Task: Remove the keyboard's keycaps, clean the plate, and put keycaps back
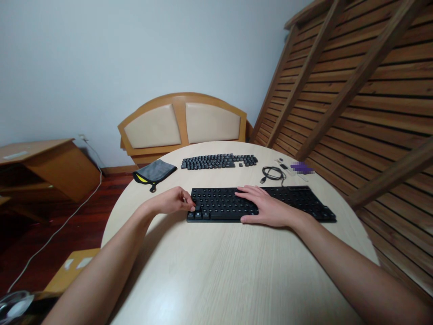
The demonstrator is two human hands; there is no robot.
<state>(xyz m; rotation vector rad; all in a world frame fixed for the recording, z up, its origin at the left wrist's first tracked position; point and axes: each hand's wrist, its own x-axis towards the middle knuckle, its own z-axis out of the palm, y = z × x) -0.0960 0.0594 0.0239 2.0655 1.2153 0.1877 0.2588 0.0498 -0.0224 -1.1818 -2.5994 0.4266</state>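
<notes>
A black keyboard [223,203] lies across the table, most of its key positions bare, with a few keycaps [199,214] fitted at its lower left corner. My left hand [174,200] is at that corner, thumb and fingers pinched together against the keyboard; whatever is between them is hidden. Flat across the middle of the keyboard rests my right hand [262,206], fingers stretched out and thumb near the front edge. Behind the keyboard, loose black keycaps [213,161] are laid out in rows like a keyboard.
A grey cloth pouch [155,171] with yellow lining lies at the table's left. Toward the right are a coiled USB cable [272,173], small parts [283,166] and a blurred purple item [302,168]. Slatted wood [372,113] borders the round table [216,271] on the right.
</notes>
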